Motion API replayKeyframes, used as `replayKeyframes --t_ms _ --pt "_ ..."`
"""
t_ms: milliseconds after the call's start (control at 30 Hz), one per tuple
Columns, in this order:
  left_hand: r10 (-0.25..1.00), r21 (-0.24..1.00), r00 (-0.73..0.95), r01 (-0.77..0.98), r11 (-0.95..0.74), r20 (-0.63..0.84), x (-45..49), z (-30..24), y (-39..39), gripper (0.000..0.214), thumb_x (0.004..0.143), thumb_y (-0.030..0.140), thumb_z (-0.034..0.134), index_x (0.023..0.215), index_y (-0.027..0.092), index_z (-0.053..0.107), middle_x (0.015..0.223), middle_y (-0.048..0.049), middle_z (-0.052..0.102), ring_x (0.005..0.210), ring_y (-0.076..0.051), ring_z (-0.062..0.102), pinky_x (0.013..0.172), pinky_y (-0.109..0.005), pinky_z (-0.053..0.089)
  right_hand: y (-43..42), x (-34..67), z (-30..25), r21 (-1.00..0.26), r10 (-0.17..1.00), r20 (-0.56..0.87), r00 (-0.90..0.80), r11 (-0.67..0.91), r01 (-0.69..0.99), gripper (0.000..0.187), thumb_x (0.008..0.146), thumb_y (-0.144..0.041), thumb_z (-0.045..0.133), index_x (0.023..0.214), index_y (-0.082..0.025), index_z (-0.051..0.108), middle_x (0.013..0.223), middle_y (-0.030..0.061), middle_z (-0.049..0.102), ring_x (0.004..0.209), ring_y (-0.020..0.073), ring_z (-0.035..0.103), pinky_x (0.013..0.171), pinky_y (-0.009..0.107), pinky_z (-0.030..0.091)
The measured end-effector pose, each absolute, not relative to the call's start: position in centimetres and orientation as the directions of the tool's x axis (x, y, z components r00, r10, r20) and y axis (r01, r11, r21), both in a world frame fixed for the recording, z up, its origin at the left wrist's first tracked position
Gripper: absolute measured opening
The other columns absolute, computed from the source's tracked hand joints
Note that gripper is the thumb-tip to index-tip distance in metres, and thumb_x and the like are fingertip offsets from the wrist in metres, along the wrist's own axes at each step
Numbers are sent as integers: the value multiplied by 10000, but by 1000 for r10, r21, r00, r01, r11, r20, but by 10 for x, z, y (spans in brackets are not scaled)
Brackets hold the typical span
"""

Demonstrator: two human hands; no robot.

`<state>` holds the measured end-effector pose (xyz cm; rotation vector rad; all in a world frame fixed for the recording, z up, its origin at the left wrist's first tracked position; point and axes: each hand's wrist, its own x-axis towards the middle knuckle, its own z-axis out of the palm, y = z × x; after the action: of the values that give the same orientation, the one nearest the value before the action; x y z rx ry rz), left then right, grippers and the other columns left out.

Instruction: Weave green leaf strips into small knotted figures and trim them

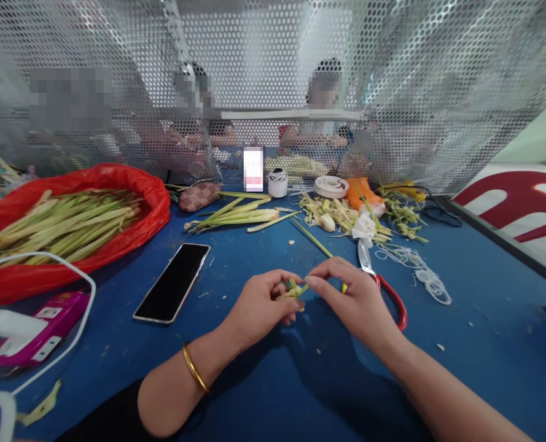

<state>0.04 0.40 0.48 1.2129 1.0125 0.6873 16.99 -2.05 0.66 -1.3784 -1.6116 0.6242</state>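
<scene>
A small knotted piece of pale green leaf strip [295, 291] sits between the thumb and fingers of my left hand [257, 307], which is closed on it. My right hand [353, 298] pinches a short green end sticking out of the same piece. A long green strip [313, 238] runs from under my right hand toward the back of the table; where it ends is hidden. Red-handled scissors [399, 304] lie just right of my right hand, partly covered by it. Beyond both hands lies a bunch of long pale green leaf strips [240, 216].
A red plastic bag [155, 202] full of leaf strips and a phone [172, 282] are on the left, with a purple power strip [65, 313] and white cable. Leaf scraps [328, 212], a tape roll [331, 186] and white string [432, 285] lie back right. Perforated metal [263, 55] stands behind.
</scene>
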Motion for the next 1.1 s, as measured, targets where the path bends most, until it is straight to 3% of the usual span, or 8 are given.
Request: replayKeyframes --t_ms 100,200,500,667,833,967,1100 --pt "824 956 484 141 257 -293 1 4 2 147 656 187 708 766 142 621 524 41 595 464 -92 542 504 -219 463 -17 169 2 -892 981 184 -55 190 410 175 820 -340 633 724 -202 681 734 24 651 730 179 595 692 301 450" --pt "783 943 526 162 291 -332 1 5 2 128 655 181 707 751 127 641 567 3 648 480 -91 558 531 -221 464 -15 167 0 -939 991 104 -84 126 321 135 767 -323 674 734 -193 678 732 20 650 716 173 587 673 298 445" --pt "712 945 621 209 253 -328 -6 3 7 142 681 223 723 783 131 687 619 -5 662 566 -99 562 612 -234 455 -16 169 9 -984 977 -100 -190 -69 162 127 701 -270 690 662 -168 627 612 -21 565 582 110 467 554 250 364" --pt "727 957 622 207 205 -290 -6 1 5 294 771 393 673 929 150 720 792 -40 712 719 -133 622 706 -248 458 -18 164 4 -990 984 -142 -109 -143 -1 196 668 -319 723 647 -163 606 583 -29 540 557 100 447 536 244 346" --pt "640 871 602 233 432 -478 -4 6 -2 389 812 491 602 972 146 683 856 -88 743 689 -174 696 685 -285 493 -20 157 -2 -972 974 -211 -85 -218 -84 273 634 -386 748 634 -170 582 557 -39 527 528 100 444 526 253 346" --pt "568 783 600 170 598 -564 -6 5 0 266 755 401 667 854 154 671 786 -63 742 645 -171 697 656 -290 516 -22 155 -2 -979 978 -186 -92 -192 -61 278 658 -395 733 646 -165 578 571 -40 515 555 98 425 535 248 334" --pt "520 754 623 177 633 -584 -5 5 1 213 717 344 683 802 149 680 679 -31 712 602 -161 683 634 -285 523 -24 152 -3 -978 978 -194 -81 -199 -59 247 671 -366 703 647 -174 550 550 -53 490 524 90 401 494 234 315"
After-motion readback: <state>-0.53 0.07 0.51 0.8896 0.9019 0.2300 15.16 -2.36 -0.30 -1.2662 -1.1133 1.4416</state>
